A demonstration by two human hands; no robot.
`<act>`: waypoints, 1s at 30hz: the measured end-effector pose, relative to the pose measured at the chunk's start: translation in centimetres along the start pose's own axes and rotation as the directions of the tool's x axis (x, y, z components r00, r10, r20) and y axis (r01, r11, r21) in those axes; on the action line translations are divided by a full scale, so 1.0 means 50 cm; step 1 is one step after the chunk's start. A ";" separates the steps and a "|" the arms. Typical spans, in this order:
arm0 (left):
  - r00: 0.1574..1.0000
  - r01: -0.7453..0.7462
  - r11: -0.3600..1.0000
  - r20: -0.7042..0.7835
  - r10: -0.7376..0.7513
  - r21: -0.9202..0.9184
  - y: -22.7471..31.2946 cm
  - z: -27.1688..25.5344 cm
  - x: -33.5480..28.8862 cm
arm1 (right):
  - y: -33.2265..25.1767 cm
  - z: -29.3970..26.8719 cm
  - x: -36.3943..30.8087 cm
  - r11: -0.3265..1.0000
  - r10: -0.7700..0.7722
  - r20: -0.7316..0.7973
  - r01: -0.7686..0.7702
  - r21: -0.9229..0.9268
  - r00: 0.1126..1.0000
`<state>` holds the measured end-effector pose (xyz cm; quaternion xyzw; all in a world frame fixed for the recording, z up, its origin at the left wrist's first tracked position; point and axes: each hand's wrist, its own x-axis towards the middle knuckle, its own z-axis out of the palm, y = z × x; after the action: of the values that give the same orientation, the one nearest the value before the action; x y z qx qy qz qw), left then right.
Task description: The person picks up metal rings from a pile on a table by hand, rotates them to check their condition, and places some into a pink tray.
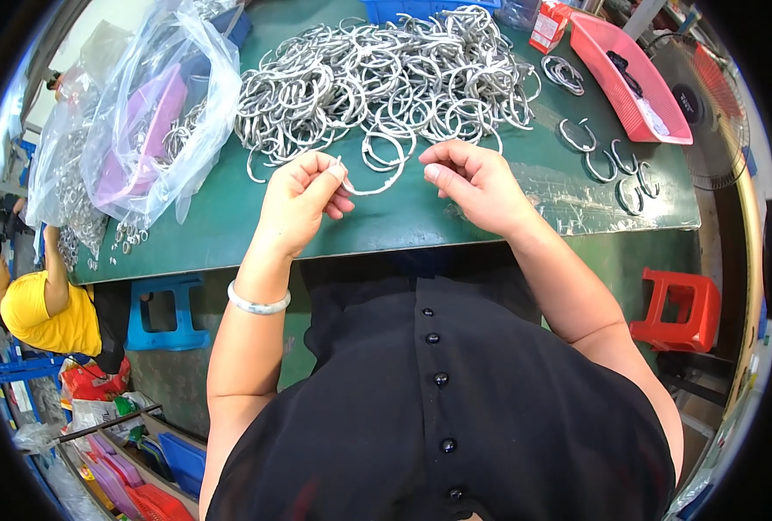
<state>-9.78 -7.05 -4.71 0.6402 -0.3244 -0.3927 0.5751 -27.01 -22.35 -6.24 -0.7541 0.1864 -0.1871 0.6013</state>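
Observation:
A thin silver-grey metal ring point(376, 191), like a bangle, is pinched between the thumb and fingers of my left hand point(306, 195). It hangs over the green table point(334, 234), just in front of the heap of rings. On the other side of the ring, a little apart from it, is my right hand point(477, 187). Its fingers are curled with the thumb close to the forefinger, and nothing shows between them. Beyond both hands lies a large tangled pile of similar grey metal rings point(386, 78).
Clear plastic bags point(204, 87) with a purple basket point(153, 113) stand at left. Several separate rings point(633, 191) lie at right, near a pink basket point(607, 74) and a fan point(694, 104). Stools, blue point(169, 334) and red point(707, 308), flank the table. A person in yellow point(47, 317) is at left.

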 end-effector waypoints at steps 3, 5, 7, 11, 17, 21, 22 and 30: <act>0.999 0.025 0.999 0.027 -0.026 0.033 0.018 0.006 -0.026 | -0.024 0.004 -0.003 0.994 0.010 0.058 -0.016 0.108 0.998; 0.999 0.018 1.000 0.041 -0.019 0.020 0.022 0.010 -0.039 | -0.030 0.006 -0.009 0.990 0.012 0.084 -0.024 0.142 0.996; 0.999 -0.003 0.999 0.053 0.000 0.038 0.025 0.013 -0.049 | -0.037 0.007 -0.014 0.984 0.015 0.112 -0.034 0.176 0.994; 0.998 0.010 1.000 0.056 -0.011 0.016 0.028 0.012 -0.059 | -0.044 0.007 -0.017 0.972 0.049 0.163 -0.085 0.220 0.985; 0.998 0.032 0.998 0.051 -0.029 -0.062 0.028 0.012 -0.063 | -0.037 0.010 -0.021 0.970 0.080 0.184 -0.119 0.212 0.980; 0.997 0.058 0.995 0.048 -0.054 -0.087 0.029 0.009 -0.065 | -0.038 0.010 -0.023 0.960 0.071 0.223 -0.127 0.248 0.972; 0.997 0.066 0.993 0.052 -0.061 -0.099 0.030 0.009 -0.065 | -0.036 0.011 -0.023 0.960 0.071 0.222 -0.127 0.248 0.972; 0.998 0.019 0.991 0.056 -0.011 -0.131 0.024 0.012 -0.066 | -0.033 0.015 -0.029 0.938 0.047 0.229 -0.122 0.325 0.972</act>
<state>-11.82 -4.63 -3.11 0.5922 -0.3086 -0.4351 0.6040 -27.79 -20.67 -4.88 -0.6475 0.1171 -0.1066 0.7454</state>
